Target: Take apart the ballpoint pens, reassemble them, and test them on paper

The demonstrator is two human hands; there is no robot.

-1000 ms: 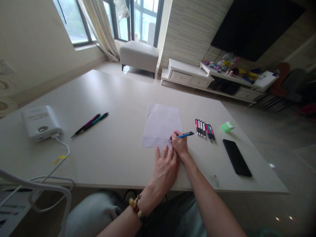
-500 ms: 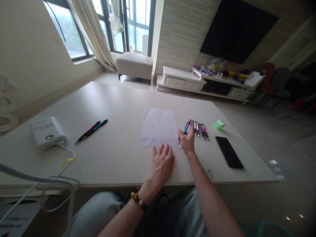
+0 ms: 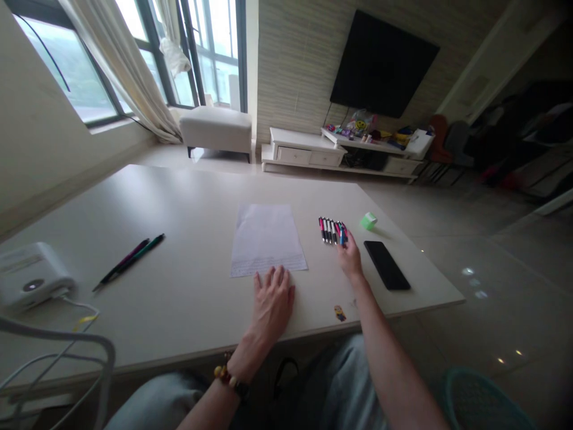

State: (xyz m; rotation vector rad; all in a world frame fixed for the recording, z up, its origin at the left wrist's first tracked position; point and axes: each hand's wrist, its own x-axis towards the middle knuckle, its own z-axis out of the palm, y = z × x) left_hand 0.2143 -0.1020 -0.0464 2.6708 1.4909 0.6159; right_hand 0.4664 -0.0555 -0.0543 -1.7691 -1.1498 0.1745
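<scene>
A white sheet of paper (image 3: 267, 233) lies on the table, with lines of writing along its near edge. My left hand (image 3: 273, 301) rests flat with its fingers spread, fingertips at that near edge. To the right, my right hand (image 3: 350, 254) is closed round a blue pen (image 3: 342, 235), at the right end of a row of pens (image 3: 328, 230). The row holds several pens with black, white and pink parts. My fingers partly cover the pens at that end.
A black phone (image 3: 387, 265) and a green-and-white block (image 3: 369, 221) lie right of my right hand. Two pens (image 3: 129, 261) lie at the left, near a white device (image 3: 33, 278) with cables. A small sticker (image 3: 339, 313) is near the table's front edge (image 3: 308, 332).
My right hand has moved from the paper's near right corner to the row of pens, taking the blue pen along. The view has turned right. My left hand stays by the paper.
</scene>
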